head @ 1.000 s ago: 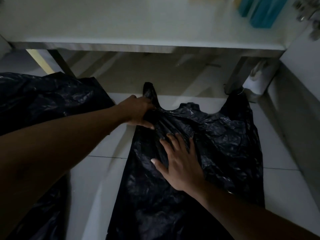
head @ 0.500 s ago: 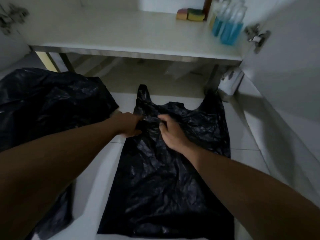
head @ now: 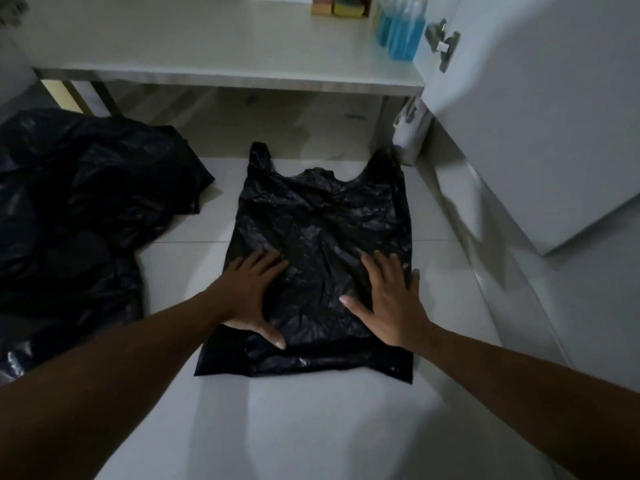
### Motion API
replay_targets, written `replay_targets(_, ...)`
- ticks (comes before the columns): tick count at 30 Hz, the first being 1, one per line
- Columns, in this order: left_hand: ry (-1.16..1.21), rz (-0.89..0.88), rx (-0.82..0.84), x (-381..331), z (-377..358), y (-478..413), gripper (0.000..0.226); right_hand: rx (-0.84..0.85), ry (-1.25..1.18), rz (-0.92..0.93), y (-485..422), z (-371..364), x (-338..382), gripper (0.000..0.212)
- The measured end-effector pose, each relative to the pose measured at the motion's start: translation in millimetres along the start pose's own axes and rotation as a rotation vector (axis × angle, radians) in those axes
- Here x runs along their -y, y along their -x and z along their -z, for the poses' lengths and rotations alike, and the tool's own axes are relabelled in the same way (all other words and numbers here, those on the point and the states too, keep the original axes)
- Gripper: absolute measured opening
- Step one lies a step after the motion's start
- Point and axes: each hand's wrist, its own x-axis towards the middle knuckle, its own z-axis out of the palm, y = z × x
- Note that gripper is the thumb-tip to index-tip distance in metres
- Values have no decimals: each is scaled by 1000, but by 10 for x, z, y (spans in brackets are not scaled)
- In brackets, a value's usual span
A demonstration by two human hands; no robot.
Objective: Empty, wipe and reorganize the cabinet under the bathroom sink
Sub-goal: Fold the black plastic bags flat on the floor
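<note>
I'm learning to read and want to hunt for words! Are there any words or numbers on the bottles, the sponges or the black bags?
No words, numbers or signs can be read in this picture.
Blue bottles: no label shows, and the picture is dim and blurred there.
Sponges: plain, no print to see.
Flat black bag: plain.
Crumpled black bags: plain.

The bag (head: pixel 322 237) lies flat on the floor (head: pixel 311 427). The left hand (head: pixel 249 292) and right hand (head: pixel 391 299) rest side by side on the bag's near half. Left of the bag lies a heap of plastic (head: pixel 86 202). Behind the bag stands the cabinet shelf (head: pixel 207 46), with sponges (head: pixel 337 5) and bottles (head: pixel 401 29) at its right end. The cabinet door (head: pixel 536 116) stands to the bag's right.
</note>
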Motion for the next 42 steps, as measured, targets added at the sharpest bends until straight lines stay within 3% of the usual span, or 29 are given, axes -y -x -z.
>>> replay_targets(5, -8, -15, 8, 72, -129, -59, 161, 175, 38, 6, 24, -156, -384, 104)
replay_targets(10, 35, 18, -30, 128, -23, -235, 161, 188, 150, 112, -315, -1, -592, 104)
replay_targets(12, 38, -7, -64, 119, 38, -248, 160, 47, 51, 175, -370, 73, -579, 95)
replay_targets(15, 60, -57, -167, 57, 80, -163, 149, -249, -46, 272, -207, 162, -536, 63)
replay_targets(17, 51, -90, -222, -33, 66, -98, 139, -280, 26, 376, -23, 177, -506, 49)
replay_targets(21, -13, -130, -174, -298, -70, -4, 135, -114, 74, 646, 302, 134, -349, 38)
replay_targets(25, -30, -132, -94, -470, -194, 20, 142, 63, 169, 787, 532, 49, -252, 35)
replay_targets(30, -4, -92, -11, -537, -266, 15, 148, 179, 201, 728, 614, -24, -246, 12)
replay_targets(36, -12, -87, 27, -550, -252, 5, 155, 364, 294, 756, 689, 72, -250, 15)
replay_targets(38, 8, -98, 14, -561, -242, 4, 154, 305, 227, 686, 685, 141, -246, 16)
replay_targets(42, 84, -7, -208, -522, -255, 42, 126, -74, -41, 486, 496, 149, -142, 16)
